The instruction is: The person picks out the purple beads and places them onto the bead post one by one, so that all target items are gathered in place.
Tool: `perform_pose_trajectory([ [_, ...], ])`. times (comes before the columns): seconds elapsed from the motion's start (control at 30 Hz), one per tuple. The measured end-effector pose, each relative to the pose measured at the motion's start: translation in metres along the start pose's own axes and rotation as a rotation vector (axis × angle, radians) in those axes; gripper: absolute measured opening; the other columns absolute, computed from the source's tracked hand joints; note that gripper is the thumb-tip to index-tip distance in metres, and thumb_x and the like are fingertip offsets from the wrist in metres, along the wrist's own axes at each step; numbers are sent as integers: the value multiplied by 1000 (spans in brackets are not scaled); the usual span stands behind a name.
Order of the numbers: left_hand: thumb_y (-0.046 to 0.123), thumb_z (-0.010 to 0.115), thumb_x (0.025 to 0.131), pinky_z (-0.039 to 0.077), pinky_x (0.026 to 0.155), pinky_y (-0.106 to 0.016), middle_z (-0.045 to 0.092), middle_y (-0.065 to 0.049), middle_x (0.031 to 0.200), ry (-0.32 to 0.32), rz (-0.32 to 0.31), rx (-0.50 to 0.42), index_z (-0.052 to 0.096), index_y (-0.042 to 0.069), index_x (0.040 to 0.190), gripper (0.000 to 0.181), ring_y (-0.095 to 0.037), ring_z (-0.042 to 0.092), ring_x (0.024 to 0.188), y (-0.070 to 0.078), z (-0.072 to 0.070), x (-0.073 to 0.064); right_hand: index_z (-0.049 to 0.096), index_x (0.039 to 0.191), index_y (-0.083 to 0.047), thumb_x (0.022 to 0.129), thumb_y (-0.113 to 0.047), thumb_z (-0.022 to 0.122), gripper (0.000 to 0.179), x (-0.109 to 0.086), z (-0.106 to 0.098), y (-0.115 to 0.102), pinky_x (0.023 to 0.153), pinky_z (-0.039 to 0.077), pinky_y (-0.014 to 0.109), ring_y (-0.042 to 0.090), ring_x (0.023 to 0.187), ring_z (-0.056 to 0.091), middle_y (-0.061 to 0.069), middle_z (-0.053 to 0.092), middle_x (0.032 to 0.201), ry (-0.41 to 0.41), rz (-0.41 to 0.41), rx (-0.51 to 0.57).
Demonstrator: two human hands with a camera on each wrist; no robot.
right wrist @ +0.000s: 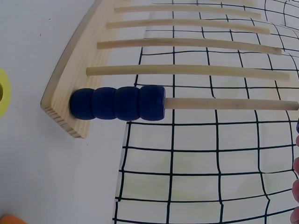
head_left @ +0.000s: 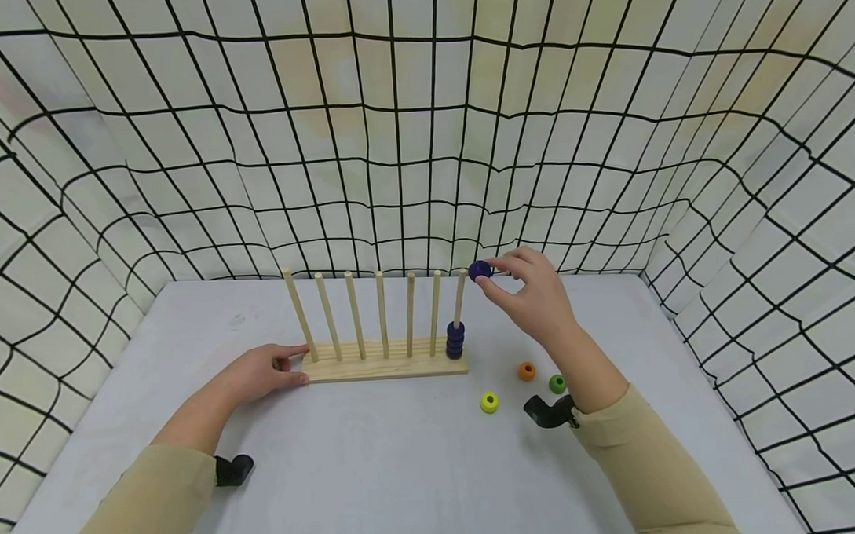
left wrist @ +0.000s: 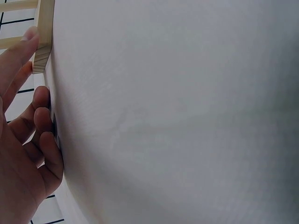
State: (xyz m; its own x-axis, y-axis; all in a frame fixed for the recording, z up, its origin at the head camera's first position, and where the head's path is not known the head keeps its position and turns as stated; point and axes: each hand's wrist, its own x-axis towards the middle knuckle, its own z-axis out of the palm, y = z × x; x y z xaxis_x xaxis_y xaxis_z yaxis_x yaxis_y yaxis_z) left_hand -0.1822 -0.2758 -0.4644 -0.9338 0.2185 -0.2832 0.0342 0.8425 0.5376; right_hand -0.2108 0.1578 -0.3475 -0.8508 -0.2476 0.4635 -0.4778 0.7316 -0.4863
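Observation:
A wooden peg board [head_left: 381, 369] with several upright pegs stands on the white table. My left hand [head_left: 264, 371] grips its left end, thumb at the front edge and a finger at the back; in the left wrist view the other fingers of that hand [left wrist: 44, 126] curl beside the board. Several dark blue beads [right wrist: 117, 103] are stacked at the bottom of the rightmost peg [head_left: 459, 297]. Just right of that peg's top, a dark blue bead [head_left: 480, 271] is pinched between thumb and fingers of my right hand [head_left: 534, 295]. In the right wrist view only fingertips show.
Right of the board lie a yellow bead [head_left: 489, 401], an orange bead [head_left: 526, 371] and a green bead [head_left: 557, 384], below my right forearm. A white backdrop with a black grid [head_left: 395, 134] encloses the back and sides of the table [head_left: 378, 465].

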Motion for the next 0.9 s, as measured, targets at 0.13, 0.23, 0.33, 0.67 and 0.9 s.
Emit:
perform_pose_trajectory([
  [0.13,43,75,87,37,64,-34,52,-5,88,-2,-2,-6,52,6,144,72,-20,46,76,0,-1,1,73,117,-14,92,-41,70,37,2,3,-2,82,47,41,23,99,55,4,62,111,4,7,19],
  [0.23,42,75,87,37,64,-34,52,-5,88,-4,-4,-11,52,7,144,71,-19,46,75,1,-1,1,73,118,-14,93,-41,70,37,3,5,-3,82,47,42,23,98,55,5,62,111,12,1,27],
  [0.33,42,75,87,37,64,-34,51,-5,88,-4,-4,-12,52,7,144,71,-19,45,75,1,-1,1,72,118,-14,93,-41,69,37,4,6,-4,82,47,43,23,98,55,4,62,111,15,-3,33],
  [0.67,40,76,87,37,64,-34,51,-5,86,-1,5,-3,52,6,143,70,-19,46,76,0,0,1,71,119,-14,94,-41,68,38,5,10,-6,82,47,42,26,101,54,3,60,114,-8,27,56],
  [0.9,41,76,87,37,64,-34,50,-5,86,-2,-1,-3,52,6,144,71,-19,45,75,-1,0,1,71,120,-14,94,-42,68,39,7,13,-8,82,45,41,23,98,52,4,61,109,-13,13,57],
])
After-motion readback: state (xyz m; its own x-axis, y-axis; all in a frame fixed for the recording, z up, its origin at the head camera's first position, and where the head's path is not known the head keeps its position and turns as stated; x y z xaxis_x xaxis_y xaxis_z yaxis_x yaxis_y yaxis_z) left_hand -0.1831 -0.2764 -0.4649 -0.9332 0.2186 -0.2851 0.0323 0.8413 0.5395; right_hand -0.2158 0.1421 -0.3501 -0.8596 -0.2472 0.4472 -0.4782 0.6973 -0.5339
